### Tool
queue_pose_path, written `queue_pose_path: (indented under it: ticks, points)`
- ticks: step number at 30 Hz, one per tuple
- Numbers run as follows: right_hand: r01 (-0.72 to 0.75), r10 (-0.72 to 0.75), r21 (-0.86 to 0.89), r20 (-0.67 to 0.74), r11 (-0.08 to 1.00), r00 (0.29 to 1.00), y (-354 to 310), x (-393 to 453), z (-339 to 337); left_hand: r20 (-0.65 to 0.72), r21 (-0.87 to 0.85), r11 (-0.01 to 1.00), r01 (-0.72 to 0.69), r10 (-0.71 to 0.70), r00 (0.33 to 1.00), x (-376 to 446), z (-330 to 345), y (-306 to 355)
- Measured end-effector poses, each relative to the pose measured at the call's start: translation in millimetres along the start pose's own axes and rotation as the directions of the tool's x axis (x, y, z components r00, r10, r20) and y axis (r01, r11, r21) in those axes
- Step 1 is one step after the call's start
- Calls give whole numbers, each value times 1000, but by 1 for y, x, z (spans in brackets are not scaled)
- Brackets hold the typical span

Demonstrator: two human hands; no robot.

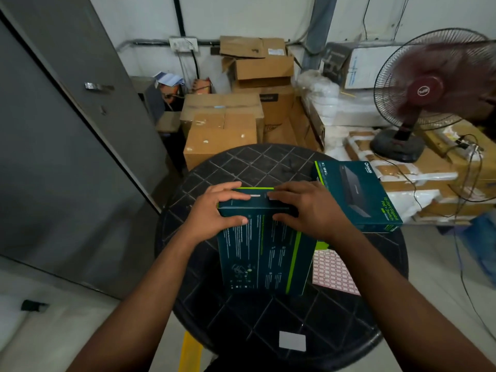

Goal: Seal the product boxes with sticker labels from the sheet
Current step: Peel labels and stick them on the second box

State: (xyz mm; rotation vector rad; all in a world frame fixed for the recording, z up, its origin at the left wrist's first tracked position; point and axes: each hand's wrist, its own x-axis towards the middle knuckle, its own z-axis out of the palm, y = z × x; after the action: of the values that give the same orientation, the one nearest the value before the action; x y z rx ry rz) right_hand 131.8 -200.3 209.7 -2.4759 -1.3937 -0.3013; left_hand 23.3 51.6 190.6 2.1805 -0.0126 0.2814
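Box [263,253] gripped by both hands; neighbouring box [359,191] reads "Gigabit PoE+ Switch"

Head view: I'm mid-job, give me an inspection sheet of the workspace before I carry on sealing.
Surface: round black table with a diamond grid top; white label near its front edge.
Job's things: dark teal product box at centre, a pale sticker on its far end; second box at the right rear, overhanging the table edge; sticker sheet partly under the centre box.
Clutter: nothing seen on the table.
Hands: left hand and right hand both grip the centre box's far end, fingers over the top, thumbs on the near face.
Cables: fan lead hangs at the right.
Surroundings: cardboard cartons, running fan, grey door.
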Motion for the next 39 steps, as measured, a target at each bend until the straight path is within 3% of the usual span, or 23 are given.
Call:
queue_pose_path:
  ticks: [6,11,15,21,25,29,32,36,39]
  points:
    - [-13,28,66,-237,998,971,-48,5,30,-115,-460,888,13,-74,991,-13,4,-21]
    - [-6,24,61,-285,998,958,-69,17,38,-93,-611,792,0,-71,993,-21,5,-27]
    - [-26,64,146,-264,989,962,-77,28,40,-124,-600,800,-9,-82,989,-24,6,-31]
    - [-72,154,220,-382,973,911,-85,28,50,-139,-621,784,-25,-79,987,-24,1,-25]
    - [-81,166,237,-366,968,916,-87,29,50,-135,-606,795,-28,-68,988,-23,1,-24]
    - [-123,177,200,-284,972,942,-51,11,30,-113,-609,793,7,-96,989,-23,0,-19]
    - [-185,233,178,-301,966,925,-14,-11,17,-104,-547,837,18,-89,991,-19,-2,-16]
    - [-192,346,437,-306,879,887,0,-25,23,-85,-538,843,20,-78,993,-18,-2,-14]
    - [-180,380,507,-325,843,866,-13,-24,25,-93,-513,857,39,-101,990,-19,0,-17]
